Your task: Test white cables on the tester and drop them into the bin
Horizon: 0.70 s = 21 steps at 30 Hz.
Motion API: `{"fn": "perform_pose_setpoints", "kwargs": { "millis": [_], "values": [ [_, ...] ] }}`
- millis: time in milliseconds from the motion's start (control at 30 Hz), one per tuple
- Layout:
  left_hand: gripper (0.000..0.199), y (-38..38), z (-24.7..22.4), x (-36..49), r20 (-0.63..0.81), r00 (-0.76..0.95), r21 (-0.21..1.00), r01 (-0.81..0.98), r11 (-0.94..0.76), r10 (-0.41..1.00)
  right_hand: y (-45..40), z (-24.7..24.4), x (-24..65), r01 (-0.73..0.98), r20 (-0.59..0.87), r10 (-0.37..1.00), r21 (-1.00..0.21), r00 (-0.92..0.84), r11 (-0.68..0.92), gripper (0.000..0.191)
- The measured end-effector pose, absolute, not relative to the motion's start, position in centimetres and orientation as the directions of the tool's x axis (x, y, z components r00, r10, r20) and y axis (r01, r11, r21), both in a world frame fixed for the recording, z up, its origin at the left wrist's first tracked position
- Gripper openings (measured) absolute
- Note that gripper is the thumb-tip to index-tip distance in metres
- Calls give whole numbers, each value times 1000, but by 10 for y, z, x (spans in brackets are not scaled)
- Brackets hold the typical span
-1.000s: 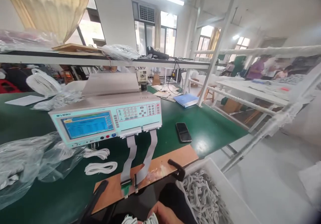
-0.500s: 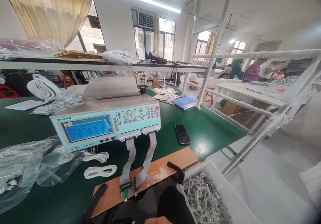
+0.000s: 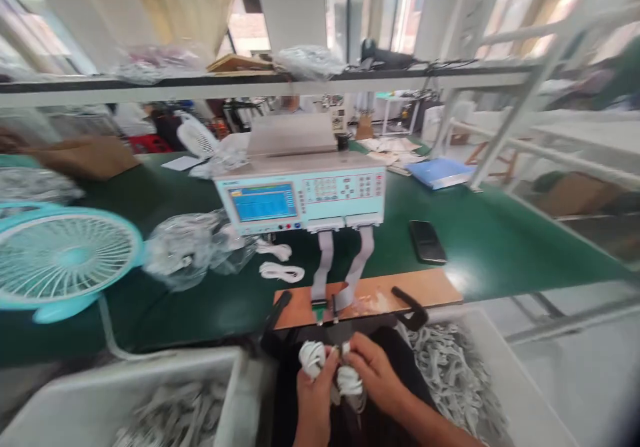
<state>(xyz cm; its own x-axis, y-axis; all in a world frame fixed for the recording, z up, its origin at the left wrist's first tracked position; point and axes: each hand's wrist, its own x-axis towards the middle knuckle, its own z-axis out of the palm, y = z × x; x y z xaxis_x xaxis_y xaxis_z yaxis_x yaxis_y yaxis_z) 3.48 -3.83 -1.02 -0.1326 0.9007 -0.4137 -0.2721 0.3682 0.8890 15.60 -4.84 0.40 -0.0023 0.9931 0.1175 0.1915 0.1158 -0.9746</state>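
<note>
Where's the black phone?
In the head view, the black phone lies right of centre on the green table, between the blue folder and the brown board.

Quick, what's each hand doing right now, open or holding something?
Left hand: closed, holding coiled white cable.
Right hand: closed, also gripping white cable.

White cable (image 3: pixel 313 358), bunched in thick loops, held between left hand (image 3: pixel 319 381) and right hand (image 3: pixel 377 370) near the table (image 3: pixel 500 247).

Left hand (image 3: pixel 314 400), right hand (image 3: pixel 375 370), white coils (image 3: pixel 313 357) show more fully, lower centre; teal fan (image 3: pixel 71 255) enters left, second bin (image 3: pixel 231 390) lower left.
</note>
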Motion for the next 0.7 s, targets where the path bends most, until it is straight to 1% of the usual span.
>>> {"fn": "perform_pose_setpoints", "kwargs": {
  "millis": [67, 133, 300, 433, 500, 567, 633, 700],
  "values": [
    [42, -27, -19, 32, -398, -61, 884, -294, 364, 915, -37, -7, 156, 63, 25, 998, -998, 55, 22, 33],
    [41, -18, -25, 30, -370, -37, 894, -284, 346, 928, -27, -18, 156, 4, -30, 996, -1000, 79, -30, 36],
    [38, -7, -29, 25, -336, -12, 921, -216, 325, 942, -15, -27, 153, -35, -112, 986, -994, 125, -108, 39],
    [37, 0, -28, 13, -300, 92, 947, -88, 308, 950, -14, -20, 151, -98, -143, 982, -987, 125, -131, 38],
    [37, 5, -26, 5, -297, 164, 951, -35, 306, 941, -14, -14, 148, -182, -199, 974, -967, 111, -177, 38],
    [36, 9, -23, -1, -318, 216, 943, -32, 332, 923, -13, -9, 145, -287, -278, 956, -927, 96, -241, 39],
    [36, 12, -21, -3, -335, 216, 933, -60, 355, 917, -11, -4, 142, -390, -351, 933, -872, 78, -295, 39],
    [36, 12, -21, -1, -343, 162, 927, -101, 361, 925, -9, -3, 140, -459, -392, 918, -829, 65, -321, 39]
  ]
}}
